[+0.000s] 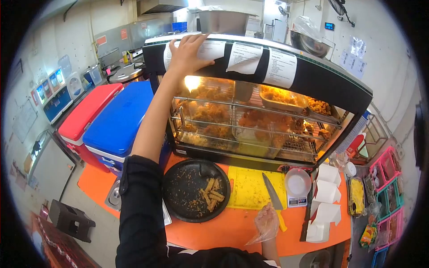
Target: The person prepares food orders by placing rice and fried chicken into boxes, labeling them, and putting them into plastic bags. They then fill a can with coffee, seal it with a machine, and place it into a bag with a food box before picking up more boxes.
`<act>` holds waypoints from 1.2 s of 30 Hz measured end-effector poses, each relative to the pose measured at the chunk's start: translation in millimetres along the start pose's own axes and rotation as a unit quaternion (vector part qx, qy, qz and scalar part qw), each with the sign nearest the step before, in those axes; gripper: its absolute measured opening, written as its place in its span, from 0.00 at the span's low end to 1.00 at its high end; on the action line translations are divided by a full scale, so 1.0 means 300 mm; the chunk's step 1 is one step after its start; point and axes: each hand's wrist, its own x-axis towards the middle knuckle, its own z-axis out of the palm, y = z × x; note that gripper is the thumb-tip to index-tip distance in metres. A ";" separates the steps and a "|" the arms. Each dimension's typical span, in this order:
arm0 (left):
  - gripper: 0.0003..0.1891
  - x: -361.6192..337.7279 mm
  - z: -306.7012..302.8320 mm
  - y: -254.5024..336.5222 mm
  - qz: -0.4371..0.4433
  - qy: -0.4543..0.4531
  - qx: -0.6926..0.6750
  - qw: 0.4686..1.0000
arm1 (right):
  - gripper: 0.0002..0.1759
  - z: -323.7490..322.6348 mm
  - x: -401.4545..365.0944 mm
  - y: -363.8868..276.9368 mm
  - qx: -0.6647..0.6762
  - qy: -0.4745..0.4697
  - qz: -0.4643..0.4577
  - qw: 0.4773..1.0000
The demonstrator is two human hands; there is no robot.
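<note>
My left hand [185, 56] is raised to the top front edge of a heated display cabinet [330, 85]. Its fingers are spread and rest over the edge, across the papers taped there. Fried food in trays [281, 97] shows behind the glass. Low over the counter is my right hand [267, 221], in a loose clear plastic glove, seemingly holding nothing, fingers loosely extended. Beside it, a knife [272, 191] with a yellow handle lies on a yellow cutting board [245, 187]. To the left, a round black pan [178, 190] carries fried strips [212, 194] and crumbs.
A digital scale [297, 201] with a bowl [298, 181] stands right of the board. Beyond it are open white paper boxes [327, 192] and stacked coloured baskets [388, 201]. Blue [118, 118] and red [87, 109] coolers stand left. A metal container [223, 22] sits atop the cabinet.
</note>
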 end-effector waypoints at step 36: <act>0.22 -2.725 -0.798 1.647 -0.767 -0.370 -0.090 0.517 | 0.08 -0.486 -0.349 -0.136 -0.017 -0.010 0.429 0.903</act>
